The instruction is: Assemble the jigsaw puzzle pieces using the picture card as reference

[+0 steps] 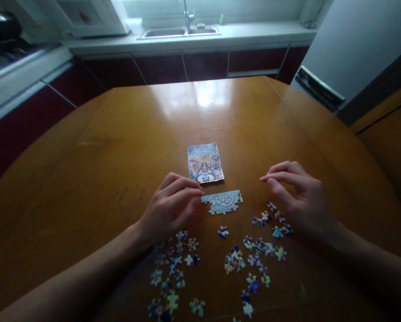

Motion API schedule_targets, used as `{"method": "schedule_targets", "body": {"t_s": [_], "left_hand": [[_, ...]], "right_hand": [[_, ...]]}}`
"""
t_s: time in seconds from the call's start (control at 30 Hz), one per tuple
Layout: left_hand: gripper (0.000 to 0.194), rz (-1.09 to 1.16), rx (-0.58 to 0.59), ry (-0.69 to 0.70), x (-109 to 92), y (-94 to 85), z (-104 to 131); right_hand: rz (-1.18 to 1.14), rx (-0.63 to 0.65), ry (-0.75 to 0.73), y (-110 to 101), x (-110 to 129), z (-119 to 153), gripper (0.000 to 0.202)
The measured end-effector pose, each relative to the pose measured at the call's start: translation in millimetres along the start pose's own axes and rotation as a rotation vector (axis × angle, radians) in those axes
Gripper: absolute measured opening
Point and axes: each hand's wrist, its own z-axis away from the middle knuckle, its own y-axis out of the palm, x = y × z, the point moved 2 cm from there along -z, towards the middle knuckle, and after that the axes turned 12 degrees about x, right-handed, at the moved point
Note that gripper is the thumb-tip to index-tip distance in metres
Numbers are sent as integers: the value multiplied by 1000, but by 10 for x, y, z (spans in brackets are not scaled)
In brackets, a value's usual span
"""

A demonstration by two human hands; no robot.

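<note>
A joined strip of light blue puzzle pieces with white lettering lies on the wooden table. My left hand is at its left end, fingertips by the strip's upper left corner, fingers apart and holding nothing visible. Above the strip lies a small picture sheet in blue and mixed colours. My right hand hovers to the right of the strip, above some loose pieces, its fingers loosely bent and apart with nothing seen between them. A single loose piece sits just below the strip.
Many loose pieces are spread over the near part of the wooden table, with another group beside my left forearm. Beyond the table are a counter with a sink, a microwave and a fridge.
</note>
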Motion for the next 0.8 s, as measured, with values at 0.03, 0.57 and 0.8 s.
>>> {"method": "schedule_targets", "body": {"t_s": [0.03, 0.57, 0.8], "left_hand": [[20, 8, -17, -12, 7, -15, 1], [19, 32, 6, 15, 28, -17, 17], [22, 17, 81, 104, -2, 17, 29]], "right_hand": [[4, -9, 6, -21, -3, -2, 14], [24, -20, 28, -114, 53, 20, 14], [43, 2, -16, -107, 69, 49, 14]]}}
